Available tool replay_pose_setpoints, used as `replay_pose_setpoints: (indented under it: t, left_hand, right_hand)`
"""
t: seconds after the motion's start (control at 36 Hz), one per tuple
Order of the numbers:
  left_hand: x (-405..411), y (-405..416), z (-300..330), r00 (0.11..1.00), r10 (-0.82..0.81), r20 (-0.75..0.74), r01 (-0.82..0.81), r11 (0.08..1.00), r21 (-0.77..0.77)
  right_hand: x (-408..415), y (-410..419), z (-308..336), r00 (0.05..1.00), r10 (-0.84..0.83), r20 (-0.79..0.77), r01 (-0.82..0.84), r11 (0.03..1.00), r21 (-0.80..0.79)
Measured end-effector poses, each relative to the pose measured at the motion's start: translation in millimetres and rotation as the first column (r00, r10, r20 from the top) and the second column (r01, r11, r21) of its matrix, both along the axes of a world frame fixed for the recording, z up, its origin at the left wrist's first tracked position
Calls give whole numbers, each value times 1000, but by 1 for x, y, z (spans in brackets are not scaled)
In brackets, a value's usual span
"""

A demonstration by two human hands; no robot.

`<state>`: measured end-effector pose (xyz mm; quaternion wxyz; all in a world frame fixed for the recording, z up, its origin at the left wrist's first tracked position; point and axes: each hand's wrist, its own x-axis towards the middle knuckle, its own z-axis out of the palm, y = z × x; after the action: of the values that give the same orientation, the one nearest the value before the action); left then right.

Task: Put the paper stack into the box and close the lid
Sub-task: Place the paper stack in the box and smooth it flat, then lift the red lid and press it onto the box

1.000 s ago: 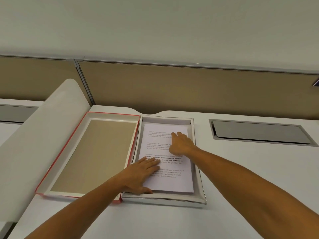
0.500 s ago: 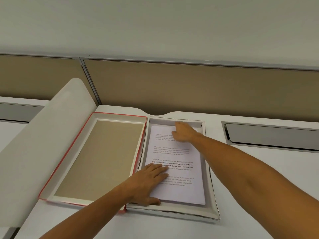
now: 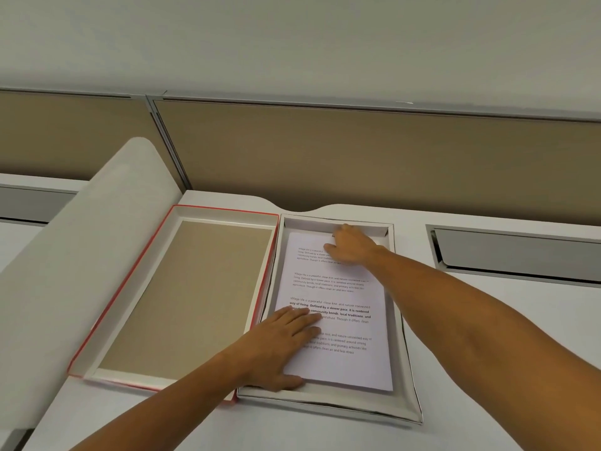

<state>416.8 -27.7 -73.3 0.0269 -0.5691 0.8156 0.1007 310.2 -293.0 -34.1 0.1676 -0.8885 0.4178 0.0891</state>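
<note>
The stack of printed white paper [image 3: 338, 294] lies flat inside the shallow white box [image 3: 405, 369] on the desk. My left hand [image 3: 279, 346] rests palm down on the stack's near left part, fingers spread. My right hand [image 3: 353, 245] lies on the stack's far end, fingertips close to the box's back wall. Neither hand grips anything. The red-edged lid [image 3: 182, 297] lies upside down, brown inside facing up, touching the box's left side.
A curved white divider panel [image 3: 81, 265] rises left of the lid. A tan partition wall [image 3: 357, 157] stands behind the desk. A grey recessed cable tray [image 3: 517, 255] is set into the white desk [image 3: 487, 320] to the right.
My right hand slid from the middle of the page to its far end. My left hand stayed on the near left part. The view moved closer.
</note>
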Motion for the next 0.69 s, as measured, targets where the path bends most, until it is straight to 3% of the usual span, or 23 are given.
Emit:
replay_pose_setpoints:
  t: [0.17,0.25,0.39,0.47,0.56,0.61,0.69]
  left_hand:
    - [1,0,1,1000,-31,-4,31,999,39]
    - [3,0,7,996,-72,-49,71,997,-24]
    - [8,12,20,966,118,-229,-174,954,-243]
    - [16,28,23,877,341,-339,-453,822,-344]
    - [28,49,18,638,568,-521,-759,581,-296]
    - [36,62,14,512,652,-559,-854,454,-253]
    - [45,78,14,403,734,-547,-915,326,-238]
  right_hand:
    - [-3,4,-4,1000,-1,17,1,1000,-19]
    - [-1,7,-2,998,-26,50,29,998,-51]
    - [4,27,1,989,-27,149,51,986,-158]
    - [9,47,5,975,18,220,17,987,-157]
    - [16,72,10,963,66,262,-39,993,-107]
    - [20,88,13,955,69,287,-49,996,-74]
    - [25,112,17,947,73,313,-67,997,-30]
